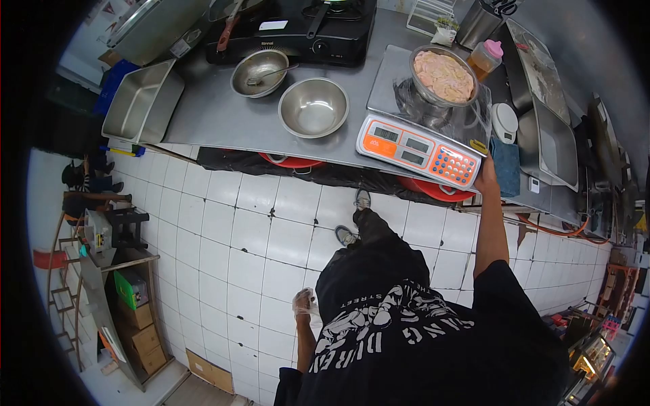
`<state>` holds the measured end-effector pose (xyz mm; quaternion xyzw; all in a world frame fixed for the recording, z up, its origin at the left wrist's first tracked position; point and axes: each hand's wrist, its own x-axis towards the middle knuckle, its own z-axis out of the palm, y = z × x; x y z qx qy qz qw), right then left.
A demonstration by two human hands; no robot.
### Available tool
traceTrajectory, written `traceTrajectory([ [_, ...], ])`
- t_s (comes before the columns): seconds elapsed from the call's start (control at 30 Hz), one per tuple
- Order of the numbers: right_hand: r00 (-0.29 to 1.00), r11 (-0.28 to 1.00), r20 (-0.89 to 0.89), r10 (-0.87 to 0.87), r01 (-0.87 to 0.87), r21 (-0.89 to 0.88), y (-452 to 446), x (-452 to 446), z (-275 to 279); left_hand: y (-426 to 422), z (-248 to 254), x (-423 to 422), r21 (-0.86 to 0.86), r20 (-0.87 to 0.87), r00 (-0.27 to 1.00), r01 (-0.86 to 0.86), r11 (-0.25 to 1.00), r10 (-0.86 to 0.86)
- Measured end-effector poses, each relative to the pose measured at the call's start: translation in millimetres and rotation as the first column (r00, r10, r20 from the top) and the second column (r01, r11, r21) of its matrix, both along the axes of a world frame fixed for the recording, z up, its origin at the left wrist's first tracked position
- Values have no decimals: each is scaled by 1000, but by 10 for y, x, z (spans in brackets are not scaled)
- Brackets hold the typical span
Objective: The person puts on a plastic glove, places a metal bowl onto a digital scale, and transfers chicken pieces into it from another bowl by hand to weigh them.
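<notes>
My right hand [487, 177] is at the right front corner of the digital scale [420, 150], its fingers mostly hidden behind the scale's edge. On the scale's plate stands a metal bowl of pale raw meat [443, 76]. My left hand [304, 302] hangs low beside my body, over the tiled floor, with clear plastic around it; its fingers are too small to make out. An empty steel bowl [313, 108] sits left of the scale, and a smaller bowl with a utensil [260, 73] stands behind it to the left.
A black gas stove [291, 32] is at the back of the steel table [217, 128]. A deep metal tray [139, 101] stands at the left end. Right of the scale are a pink-capped bottle [486, 57], a small white scale [504, 122] and a blue cloth [506, 166].
</notes>
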<state>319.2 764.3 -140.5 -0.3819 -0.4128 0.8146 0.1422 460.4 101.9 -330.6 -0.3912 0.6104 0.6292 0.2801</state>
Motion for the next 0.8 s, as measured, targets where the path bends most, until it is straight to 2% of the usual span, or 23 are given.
traceTrajectory([
  [0.07, 1000, 1000, -13, 4, -4, -6, -1, 0, -12, -34, -48, 39, 31, -27, 1000, -7, 1000, 8],
  [0.17, 1000, 1000, -19, 1, -1, 3, -2, 0, -6, -132, -351, 96, 100, -37, 992, -113, 989, 117],
  [0.27, 1000, 1000, -30, -1, 1, -2, -13, -1, -6, -37, -86, 23, 75, 7, 996, -91, 993, 91],
  [0.4, 999, 1000, -50, 0, 0, 3, -20, 15, -12, -36, -137, -10, 56, 2, 996, -91, 994, 91],
  [0.47, 997, 999, -67, -45, 46, 14, -51, 30, -18, -18, -166, -33, 19, 10, 995, -97, 995, 97],
  [0.5, 995, 998, -76, -66, 68, 19, -79, 36, -18, -10, -134, -43, 54, -10, 996, -89, 995, 90],
  [0.57, 986, 987, -89, -140, 146, 61, -153, 63, -27, -24, -49, -44, 121, -49, 996, -73, 990, 80],
  [0.67, 954, 937, -27, -298, 298, 180, -324, 214, 7, -9, -64, -65, -9, -68, 997, -21, 1000, 21],
  [0.7, 933, 909, 2, -360, 350, 227, -396, 272, 22, 9, -74, -114, 29, -58, 997, -48, 998, 49],
  [0.73, 943, 919, -31, -332, 331, 215, -425, 362, -16, 12, -65, -169, 64, -47, 996, -74, 995, 77],
  [0.77, 954, 915, 3, -299, 286, 286, -497, 434, 1, 55, 56, -233, 96, -33, 994, -102, 990, 106],
  [0.8, 963, 906, 42, -265, 234, 353, -584, 485, 10, 115, 158, -330, 46, -10, 997, -74, 996, 74],
])
